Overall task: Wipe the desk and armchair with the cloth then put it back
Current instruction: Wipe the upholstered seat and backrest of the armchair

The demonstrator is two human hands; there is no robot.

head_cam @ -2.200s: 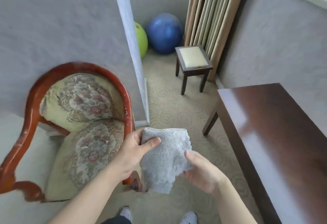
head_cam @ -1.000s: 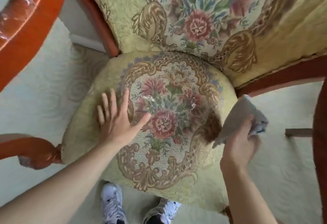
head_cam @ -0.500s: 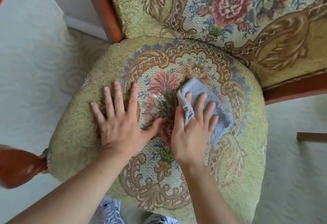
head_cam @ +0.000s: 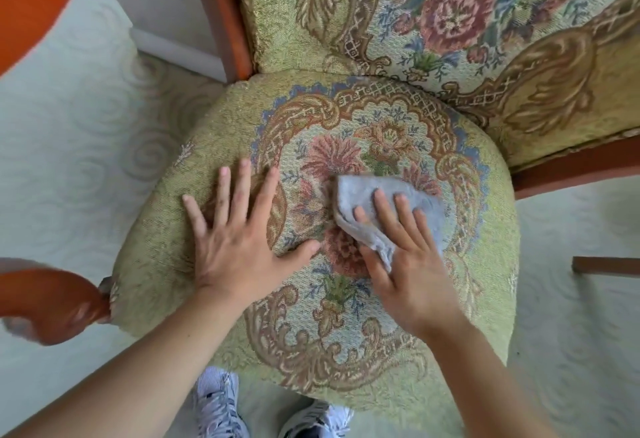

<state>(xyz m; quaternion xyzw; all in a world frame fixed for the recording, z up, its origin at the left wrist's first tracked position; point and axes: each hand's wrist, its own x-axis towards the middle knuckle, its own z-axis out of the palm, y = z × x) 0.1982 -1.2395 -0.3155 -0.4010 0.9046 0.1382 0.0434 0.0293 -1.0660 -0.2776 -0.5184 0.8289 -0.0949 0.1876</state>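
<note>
Pale carpet point(head_cam: 69, 147) with a faint swirl pattern surrounds an armchair point(head_cam: 485, 174) with a red-brown wooden frame and floral green upholstery. Near the middle of its round seat cushion point(head_cam: 166, 230) lies a grey cloth point(head_cam: 360, 192), crumpled, with the right hand point(head_cam: 405, 261) pressing flat on it, fingers straight and spread. The left hand point(head_cam: 239, 240) rests open on the seat toward its left edge, fingers splayed, just beside the cloth but not touching it. White sneakers point(head_cam: 221, 406) show below the seat's front edge.
</note>
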